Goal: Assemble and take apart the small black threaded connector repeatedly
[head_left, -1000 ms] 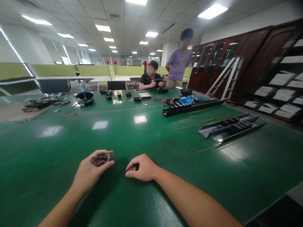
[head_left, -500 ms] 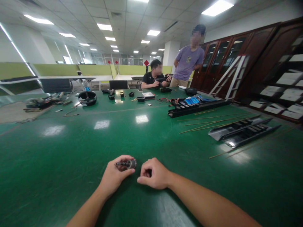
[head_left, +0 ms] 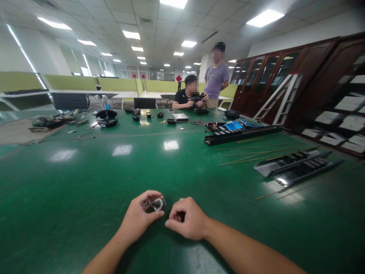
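Between the thumb and fingers of my left hand is a small metal cylinder-shaped part with a narrow dark stem poking out of its pale round face. The stem points toward my palm. My right hand lies just to the right, its fingers curled in toward the thumb. Whatever those fingers hold, if anything, is hidden. A small gap separates the two hands, both low over the green tabletop.
Black channel-shaped rails and thin brass-coloured rods lie at the right. A black headset-like ring and small black boxes stand farther back. A seated person holds a camera; another person stands behind.
The metal part has turned in my left hand, so its round face shows more. My right hand stays curled beside it. The standing person has shifted left; the view has tilted slightly up.
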Demonstrator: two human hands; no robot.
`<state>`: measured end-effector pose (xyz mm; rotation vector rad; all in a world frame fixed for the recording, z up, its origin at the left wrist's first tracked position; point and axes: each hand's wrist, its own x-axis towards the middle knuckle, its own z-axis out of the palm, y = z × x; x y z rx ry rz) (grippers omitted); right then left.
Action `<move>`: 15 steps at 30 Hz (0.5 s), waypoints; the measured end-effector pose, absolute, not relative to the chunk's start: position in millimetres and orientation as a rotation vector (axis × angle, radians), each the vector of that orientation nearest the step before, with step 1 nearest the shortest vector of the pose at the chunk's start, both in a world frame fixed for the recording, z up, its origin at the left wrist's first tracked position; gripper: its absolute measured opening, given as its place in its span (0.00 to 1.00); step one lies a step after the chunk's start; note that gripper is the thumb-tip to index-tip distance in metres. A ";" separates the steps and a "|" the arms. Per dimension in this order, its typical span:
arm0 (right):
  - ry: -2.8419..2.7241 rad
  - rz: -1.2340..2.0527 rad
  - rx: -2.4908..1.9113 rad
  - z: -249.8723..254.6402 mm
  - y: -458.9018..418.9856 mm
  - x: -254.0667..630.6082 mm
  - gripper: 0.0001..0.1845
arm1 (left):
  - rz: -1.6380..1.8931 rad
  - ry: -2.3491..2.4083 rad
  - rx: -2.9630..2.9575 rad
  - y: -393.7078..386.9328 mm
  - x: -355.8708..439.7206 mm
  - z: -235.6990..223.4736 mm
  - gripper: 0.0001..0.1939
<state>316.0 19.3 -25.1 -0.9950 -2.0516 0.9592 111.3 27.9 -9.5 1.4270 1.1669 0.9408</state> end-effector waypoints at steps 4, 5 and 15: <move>-1.728 1.020 -1.036 -25.9 20.6 316.4 0.18 | 0.951 1.193 1.508 27.1 111.7 -10.4 0.18; -1.686 1.021 -1.034 -26.4 21.5 316.3 0.25 | 0.964 1.191 1.528 26.7 111.3 -10.5 0.18; -1.763 0.994 -1.104 -34.9 26.1 316.0 0.38 | 0.994 1.228 1.599 22.2 114.4 -13.4 0.33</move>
